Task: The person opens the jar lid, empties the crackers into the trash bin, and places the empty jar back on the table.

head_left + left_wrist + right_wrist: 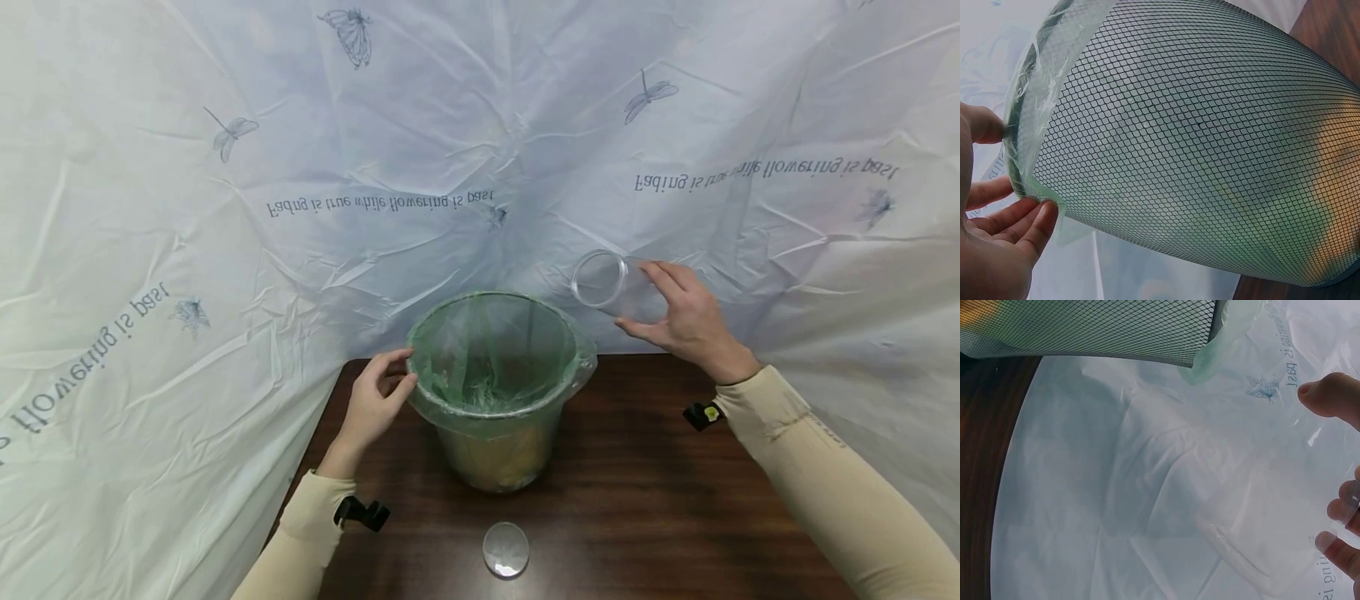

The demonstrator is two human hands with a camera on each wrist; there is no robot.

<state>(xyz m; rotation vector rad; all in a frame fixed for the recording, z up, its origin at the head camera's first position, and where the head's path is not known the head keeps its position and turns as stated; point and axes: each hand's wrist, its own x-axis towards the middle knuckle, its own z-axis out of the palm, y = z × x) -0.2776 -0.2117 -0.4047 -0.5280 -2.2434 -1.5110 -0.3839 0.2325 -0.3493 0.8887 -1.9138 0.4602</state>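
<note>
A mesh trash bin lined with a thin green bag stands upright on the table, the bag folded over its rim. My left hand grips the bin's left rim; in the left wrist view its thumb and fingers hold the bagged edge. To the right of the bin and above it, my right hand holds a clear jar on its side, the open mouth turned left towards the bin. No contents show in the jar. A round clear lid lies on the table in front of the bin.
The dark wooden table ends just behind the bin. A white printed sheet hangs at the back and on both sides. Something orange-yellow shows through the mesh low in the bin.
</note>
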